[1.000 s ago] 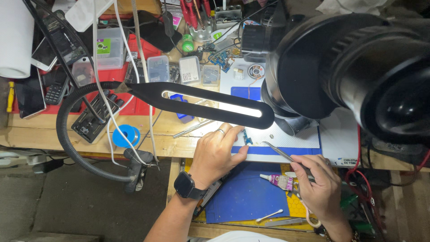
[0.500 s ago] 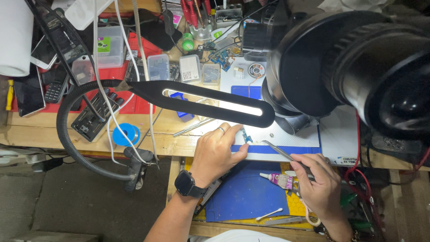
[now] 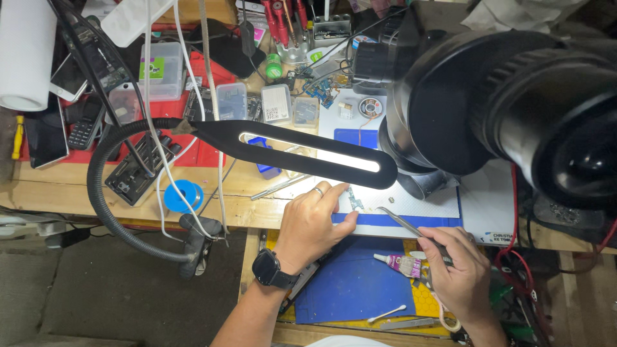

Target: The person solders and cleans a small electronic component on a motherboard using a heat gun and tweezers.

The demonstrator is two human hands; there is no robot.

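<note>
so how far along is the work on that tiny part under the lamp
Set up: the lamp is lit over the white mat, and a small glue tube and cotton swab lie on the blue mat. In hand: the left hand pins the small part while the right hand aims tweezers at it. The tips haven't reached it, so the fine work looks unfinished.
</note>
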